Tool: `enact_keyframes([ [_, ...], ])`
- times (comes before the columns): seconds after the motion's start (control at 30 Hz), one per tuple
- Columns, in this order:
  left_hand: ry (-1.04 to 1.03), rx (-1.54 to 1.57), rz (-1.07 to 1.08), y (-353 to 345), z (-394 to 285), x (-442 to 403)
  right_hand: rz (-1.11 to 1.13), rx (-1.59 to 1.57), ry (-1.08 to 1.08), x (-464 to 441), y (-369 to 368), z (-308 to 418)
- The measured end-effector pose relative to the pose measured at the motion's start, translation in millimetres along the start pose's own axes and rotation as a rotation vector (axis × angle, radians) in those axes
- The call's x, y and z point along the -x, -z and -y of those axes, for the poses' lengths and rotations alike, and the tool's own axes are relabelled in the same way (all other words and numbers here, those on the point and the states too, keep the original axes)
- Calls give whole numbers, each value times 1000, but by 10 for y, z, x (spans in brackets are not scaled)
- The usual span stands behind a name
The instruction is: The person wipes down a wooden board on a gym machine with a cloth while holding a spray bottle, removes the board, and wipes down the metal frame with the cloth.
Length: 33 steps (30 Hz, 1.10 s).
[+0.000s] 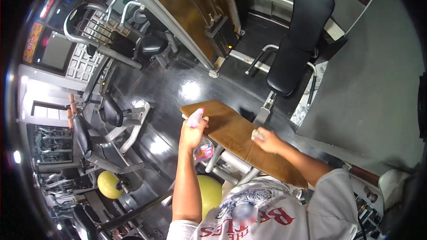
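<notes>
In the head view, my left hand (192, 135) is wrapped round a spray bottle with a white and pink trigger head (195, 118). Its clear lower part, with a pink label (203, 152), shows below my wrist. My right hand (269, 142) grips a small pale thing (256, 135), perhaps a folded cloth, at the surface of a brown board (227, 126). The board lies across a silver metal frame (235, 162) in front of my body. My left hand is by its left edge.
A black padded bench (291, 66) stands ahead on the right, beside a weight stack (221, 35). More gym machines, one with a black seat (111, 112), line the left. A yellow ball (109, 184) lies lower left. Dark, shiny floor (169, 93) shows between them.
</notes>
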<state>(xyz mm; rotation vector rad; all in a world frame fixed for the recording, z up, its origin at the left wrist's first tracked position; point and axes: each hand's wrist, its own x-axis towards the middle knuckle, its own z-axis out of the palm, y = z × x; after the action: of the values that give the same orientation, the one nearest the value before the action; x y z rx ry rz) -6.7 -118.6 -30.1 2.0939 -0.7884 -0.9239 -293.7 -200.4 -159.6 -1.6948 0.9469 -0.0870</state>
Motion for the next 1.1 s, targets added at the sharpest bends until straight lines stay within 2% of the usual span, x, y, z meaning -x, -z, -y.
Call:
enact_keyframes([
  [0.07,-8,37,2,7,-33,33,96,-90,154,350,69,514],
  [0.13,3,91,14,21,-48,57,19,10,259,599,153,955],
  [0.17,4,118,19,20,-56,47,52,36,196,589,141,987],
  [0.27,39,187,54,20,5,20,-46,-3,210,224,-143,566],
  [0.3,39,195,58,24,6,22,-8,-59,254,16,-178,443],
  [0.37,39,205,65,31,-18,38,-110,112,295,-404,-337,86],
  [0.4,41,213,65,28,8,47,-86,181,246,-610,-384,-151],
  [0.47,29,227,69,23,32,36,-13,203,-96,-881,-433,-300],
  [0.5,10,207,50,29,-27,86,-5,228,-60,-853,-437,-209],
  [0.6,-112,56,29,83,-105,178,47,286,16,-513,-300,217],
  [0.73,-43,176,70,49,108,80,114,296,27,468,82,601],
  [0.8,-74,147,55,46,137,92,127,272,-2,906,253,664],
  [0.9,-109,104,35,39,171,64,118,205,10,1161,297,782],
  [1.0,-152,180,39,13,198,70,79,191,251,815,103,868],
  [1.1,-164,189,54,17,192,83,46,97,332,164,-289,1270],
])
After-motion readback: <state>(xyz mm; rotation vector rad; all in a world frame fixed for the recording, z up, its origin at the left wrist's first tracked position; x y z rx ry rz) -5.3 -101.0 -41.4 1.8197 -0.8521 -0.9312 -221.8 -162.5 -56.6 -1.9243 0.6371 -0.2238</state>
